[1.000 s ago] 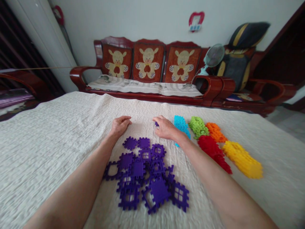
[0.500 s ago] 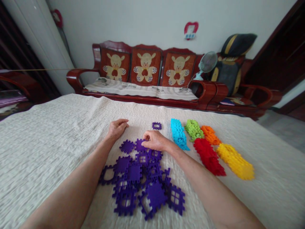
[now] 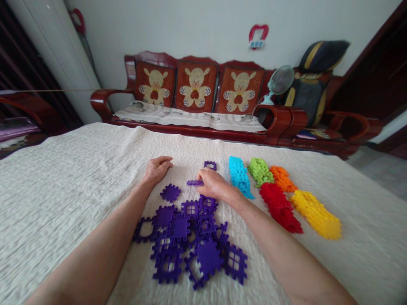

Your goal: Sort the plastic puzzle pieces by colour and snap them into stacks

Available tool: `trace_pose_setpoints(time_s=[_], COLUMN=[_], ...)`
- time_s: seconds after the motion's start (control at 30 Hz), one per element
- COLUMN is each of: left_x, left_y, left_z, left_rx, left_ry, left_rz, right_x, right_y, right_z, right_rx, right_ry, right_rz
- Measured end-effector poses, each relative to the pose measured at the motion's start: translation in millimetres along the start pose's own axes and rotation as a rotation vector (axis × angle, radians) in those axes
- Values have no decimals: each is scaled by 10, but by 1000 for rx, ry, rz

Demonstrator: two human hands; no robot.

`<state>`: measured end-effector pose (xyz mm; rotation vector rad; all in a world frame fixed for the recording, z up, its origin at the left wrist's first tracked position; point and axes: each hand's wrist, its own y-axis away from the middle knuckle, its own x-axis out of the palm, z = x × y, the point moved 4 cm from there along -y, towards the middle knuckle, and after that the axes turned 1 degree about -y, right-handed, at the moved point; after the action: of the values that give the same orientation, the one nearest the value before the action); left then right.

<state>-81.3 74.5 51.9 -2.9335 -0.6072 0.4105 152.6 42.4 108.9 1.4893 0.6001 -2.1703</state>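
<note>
My right hand (image 3: 212,183) pinches a purple interlocking tile (image 3: 193,183), which is seen nearly edge-on above the cloth. My left hand (image 3: 159,168) rests on the cloth to the left, holding nothing I can see, its fingers loosely stretched. Just below it lies a single purple tile (image 3: 171,192). Nearer to me spreads a loose heap of purple tiles (image 3: 179,228), some solid and some with window openings. Beyond my right hand sits a purple frame tile (image 3: 210,165) on its own, partly covered by the hand.
Joined stacks in blue (image 3: 240,178), green (image 3: 260,172), orange (image 3: 282,178), red (image 3: 280,207) and yellow (image 3: 316,214) lie to the right on the quilted cloth (image 3: 79,169). A wooden sofa (image 3: 190,129) stands past the far edge, with a small fan (image 3: 281,80).
My right hand has lifted the solid purple tile from the top of the heap, tilted it edge-on and moved slightly away from me. My left hand has stayed put.
</note>
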Motion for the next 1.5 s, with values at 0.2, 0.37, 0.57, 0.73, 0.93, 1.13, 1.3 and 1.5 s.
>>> trace_pose_setpoints(time_s=[0.2,0.37,0.57,0.73,0.93,1.13,1.3,1.5], left_x=[-3,-3,-4,-10,-7,-3,-3,-11], left_y=[0,1,-12,-3,-26,-20,-17,5], left_z=[1,6,29,19,60,57,55,12], left_rx=[-9,-17,8,16,5,-7,-18,-12], left_ry=[27,3,-4,-9,-10,2,-4,-29], left_rz=[5,7,10,13,20,19,6,9], right_x=[-17,-18,52,45,-216,-295,-222,-279], right_y=[85,96,120,97,-119,-347,-435,-283], right_z=[79,151,267,208,-269,-669,-692,-618], right_rx=[-52,-77,14,-14,94,253,241,123], right_ry=[11,60,134,78,113,182,175,124], right_rz=[188,233,178,171,-40,-62,-24,-148])
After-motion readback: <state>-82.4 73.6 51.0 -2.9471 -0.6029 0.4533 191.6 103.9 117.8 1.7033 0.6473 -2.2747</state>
